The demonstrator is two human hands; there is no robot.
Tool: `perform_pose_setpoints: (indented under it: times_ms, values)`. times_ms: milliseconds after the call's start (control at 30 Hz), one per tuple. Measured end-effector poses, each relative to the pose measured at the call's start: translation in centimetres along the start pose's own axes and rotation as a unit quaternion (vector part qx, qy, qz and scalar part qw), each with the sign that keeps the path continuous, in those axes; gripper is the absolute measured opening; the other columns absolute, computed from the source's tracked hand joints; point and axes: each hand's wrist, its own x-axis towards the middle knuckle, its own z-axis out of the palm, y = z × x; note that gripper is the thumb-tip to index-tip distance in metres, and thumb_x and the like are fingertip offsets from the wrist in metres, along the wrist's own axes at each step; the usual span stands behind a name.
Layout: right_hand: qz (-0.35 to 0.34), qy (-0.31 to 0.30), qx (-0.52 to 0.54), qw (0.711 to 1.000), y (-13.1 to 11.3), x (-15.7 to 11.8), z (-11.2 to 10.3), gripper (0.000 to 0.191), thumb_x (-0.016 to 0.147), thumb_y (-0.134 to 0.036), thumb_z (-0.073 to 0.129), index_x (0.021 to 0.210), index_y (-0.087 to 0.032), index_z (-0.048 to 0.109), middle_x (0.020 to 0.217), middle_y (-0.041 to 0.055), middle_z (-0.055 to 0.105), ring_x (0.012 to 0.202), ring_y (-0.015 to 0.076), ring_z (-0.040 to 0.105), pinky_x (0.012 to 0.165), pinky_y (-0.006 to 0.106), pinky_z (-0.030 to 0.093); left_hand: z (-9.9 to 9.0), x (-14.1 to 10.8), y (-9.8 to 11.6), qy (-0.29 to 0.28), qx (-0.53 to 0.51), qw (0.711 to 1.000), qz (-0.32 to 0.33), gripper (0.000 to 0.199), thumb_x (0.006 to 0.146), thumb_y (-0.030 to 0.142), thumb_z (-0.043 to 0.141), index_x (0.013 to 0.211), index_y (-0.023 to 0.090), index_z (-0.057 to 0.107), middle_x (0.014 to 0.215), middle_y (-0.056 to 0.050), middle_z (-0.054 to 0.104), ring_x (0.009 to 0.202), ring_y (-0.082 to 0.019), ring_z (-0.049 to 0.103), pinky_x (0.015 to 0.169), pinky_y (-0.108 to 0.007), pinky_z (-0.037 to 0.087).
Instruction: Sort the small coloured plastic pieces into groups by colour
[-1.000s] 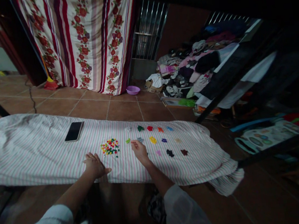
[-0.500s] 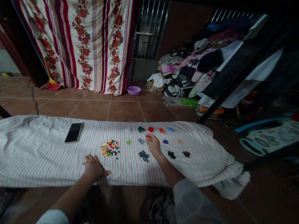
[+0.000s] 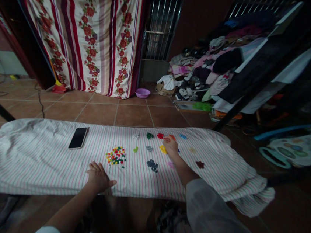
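Item count: 1 striped cloth (image 3: 51, 160) and surroundings
Phone (image 3: 78, 138): 1. Hands: 2, left hand (image 3: 97, 176) and right hand (image 3: 171, 147). Red piece (image 3: 167, 139) in the right hand's fingers: 1. Mixed-colour pile (image 3: 116, 156): 1. Single-colour clusters: 13 visible, 1 each: white (image 3: 135, 136), dark green (image 3: 149, 135), red (image 3: 160, 135), orange (image 3: 172, 137), light blue (image 3: 182, 136), lime (image 3: 135, 149), light grey (image 3: 149, 149), yellow (image 3: 162, 149), blue (image 3: 178, 150) (mostly covered), beige (image 3: 192, 150), dark grey (image 3: 152, 165), pink (image 3: 170, 164), brown (image 3: 200, 164). Pieces per cluster: too small to count. Purple basin (image 3: 142, 93): 1. Floral curtain (image 3: 89, 42): 1. Red broom (image 3: 59, 88): 1.

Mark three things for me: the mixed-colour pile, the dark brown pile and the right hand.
Mixed-colour pile (image 3: 116, 156): head view, pieces near its middle.
Dark brown pile (image 3: 200, 165): head view, middle of the pile.
Right hand (image 3: 171, 146): head view, back of the hand.
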Motion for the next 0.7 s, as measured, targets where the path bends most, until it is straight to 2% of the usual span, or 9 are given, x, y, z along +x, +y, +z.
perform_pose_setpoints:
  times_ms: [167,400,700]
  values:
    - [0.020,0.009,-0.036,0.999,-0.1,0.9,-0.1,0.018,0.071,-0.022,0.049,0.080,-0.021,0.065,0.079,0.0026,0.067,0.077,0.0166,0.062,0.075,0.026,0.048,0.1,0.1,0.1,0.001,0.010,1.000,0.000,0.106,0.075,0.073,0.039,0.138,-0.011,0.023,0.140,-0.043,0.023,0.131,-0.054,0.026,0.093,-0.054,0.036]
    - [0.045,-0.011,-0.067,0.997,-0.1,2.6,0.6,0.019,0.071,-0.019,0.050,0.081,-0.019,0.067,0.078,0.0043,0.069,0.078,0.0172,0.063,0.075,0.026,0.048,0.7,0.5,0.2,0.005,0.020,1.000,-0.006,0.107,0.075,0.074,0.038,0.139,-0.011,0.024,0.140,-0.043,0.023,0.131,-0.055,0.026,0.093,-0.056,0.036]
    - [0.045,-0.017,-0.005,0.999,0.7,3.9,1.3,0.022,0.068,-0.018,0.050,0.082,-0.018,0.067,0.075,0.0036,0.071,0.076,0.0171,0.065,0.076,0.028,0.050,0.8,0.6,0.2,0.008,-0.001,1.000,-0.009,0.106,0.074,0.073,0.042,0.138,-0.010,0.025,0.141,-0.042,0.022,0.131,-0.055,0.025,0.094,-0.057,0.035]
